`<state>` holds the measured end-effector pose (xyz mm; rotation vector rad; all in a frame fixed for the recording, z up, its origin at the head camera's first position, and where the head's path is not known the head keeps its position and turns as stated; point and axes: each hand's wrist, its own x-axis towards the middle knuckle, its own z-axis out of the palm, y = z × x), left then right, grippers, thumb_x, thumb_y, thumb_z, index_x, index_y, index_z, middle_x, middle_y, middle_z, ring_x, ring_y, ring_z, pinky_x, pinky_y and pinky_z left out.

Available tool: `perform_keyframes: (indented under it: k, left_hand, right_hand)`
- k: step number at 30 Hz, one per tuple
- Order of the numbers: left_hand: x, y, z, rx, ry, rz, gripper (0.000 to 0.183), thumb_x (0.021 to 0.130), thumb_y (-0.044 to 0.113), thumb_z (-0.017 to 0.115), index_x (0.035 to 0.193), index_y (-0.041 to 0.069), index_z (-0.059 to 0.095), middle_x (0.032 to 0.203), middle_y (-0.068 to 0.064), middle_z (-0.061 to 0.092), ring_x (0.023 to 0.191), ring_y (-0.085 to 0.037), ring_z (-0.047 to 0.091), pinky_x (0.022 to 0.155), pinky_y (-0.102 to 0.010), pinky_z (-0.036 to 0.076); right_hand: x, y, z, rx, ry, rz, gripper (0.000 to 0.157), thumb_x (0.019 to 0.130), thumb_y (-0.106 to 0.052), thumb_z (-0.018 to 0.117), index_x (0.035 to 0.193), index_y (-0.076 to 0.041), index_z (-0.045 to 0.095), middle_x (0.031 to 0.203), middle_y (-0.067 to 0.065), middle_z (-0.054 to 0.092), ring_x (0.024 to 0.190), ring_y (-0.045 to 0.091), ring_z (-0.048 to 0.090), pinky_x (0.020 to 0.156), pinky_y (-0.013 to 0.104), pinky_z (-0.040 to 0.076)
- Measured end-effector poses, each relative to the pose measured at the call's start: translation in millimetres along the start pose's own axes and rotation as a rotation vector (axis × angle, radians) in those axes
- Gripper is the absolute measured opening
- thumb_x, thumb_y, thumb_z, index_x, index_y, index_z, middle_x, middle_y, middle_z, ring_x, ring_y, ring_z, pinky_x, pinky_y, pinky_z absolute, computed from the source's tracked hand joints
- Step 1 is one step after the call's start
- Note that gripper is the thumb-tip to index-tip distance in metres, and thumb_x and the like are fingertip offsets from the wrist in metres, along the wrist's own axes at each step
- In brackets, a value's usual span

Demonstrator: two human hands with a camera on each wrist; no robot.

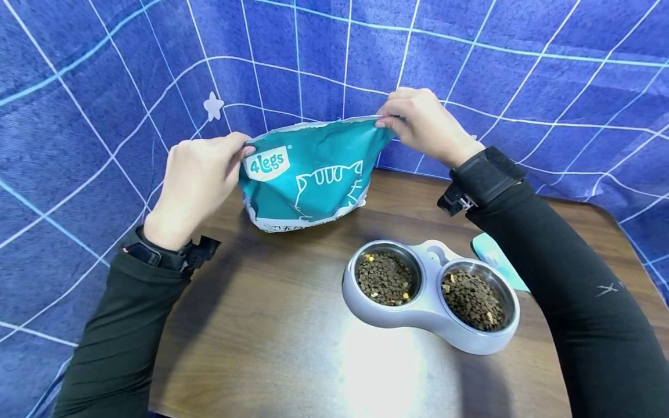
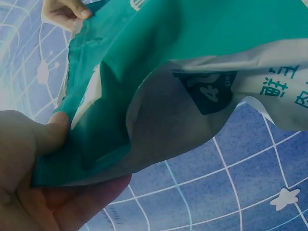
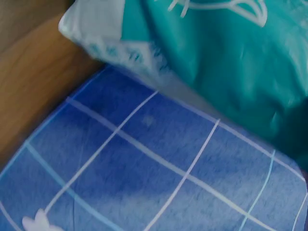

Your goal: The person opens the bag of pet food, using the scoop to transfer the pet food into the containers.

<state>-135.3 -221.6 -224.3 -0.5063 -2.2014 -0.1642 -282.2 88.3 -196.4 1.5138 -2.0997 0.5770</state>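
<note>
A teal and white pet food bag (image 1: 319,174) with a cat outline stands on the table toward the back. My left hand (image 1: 201,177) pinches its upper left corner between thumb and fingers. At the upper right corner, my right hand (image 1: 425,125) pinches the top edge, so the top is stretched between both hands. The left wrist view shows the left thumb over the teal bag (image 2: 159,43) and fingers beneath it. Only the bag's side (image 3: 216,62) shows clearly in the right wrist view; the right hand is out of sight there.
A double pet bowl (image 1: 431,290) in a pale grey stand holds brown kibble in both bowls, right of the table's middle. A mint-green item (image 1: 499,261) lies behind it, partly hidden by the right sleeve. A blue gridded cloth (image 1: 334,52) hangs around the wooden table (image 1: 261,325).
</note>
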Motion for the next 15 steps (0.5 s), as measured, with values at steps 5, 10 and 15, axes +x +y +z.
perform_keyframes:
  k: [5,10,15]
  left_hand:
    - [0.1,3.0,3.9,-0.006,0.024,0.02,0.018,0.094,0.015,0.061,0.089,-0.002,0.065,0.069,-0.016,0.065,0.05,-0.035,0.057,0.043,-0.048,0.038]
    - [4.5,2.3,2.1,-0.028,0.012,-0.012,0.019,0.094,0.016,0.061,0.092,-0.003,0.067,0.072,-0.017,0.067,0.055,-0.037,0.059,0.048,-0.05,0.041]
    - [7.2,-3.9,-4.8,-0.106,-0.056,-0.112,0.028,0.09,0.019,0.067,0.112,0.0,0.067,0.075,-0.016,0.067,0.05,-0.029,0.046,0.053,-0.043,0.038]
  right_hand:
    - [-3,-4,4.3,-0.065,0.027,0.038,0.013,0.089,0.005,0.056,0.077,0.002,0.058,0.078,0.014,0.059,0.074,0.028,0.051,0.07,0.042,0.043]
    - [-2,-1,-1.9,-0.046,0.021,0.032,0.011,0.092,0.0,0.059,0.084,0.005,0.064,0.082,0.014,0.062,0.077,0.025,0.053,0.07,0.039,0.044]
    - [-1,1,-7.5,0.025,-0.006,0.061,0.013,0.092,-0.004,0.061,0.097,0.006,0.068,0.087,0.014,0.063,0.08,0.022,0.053,0.071,0.034,0.042]
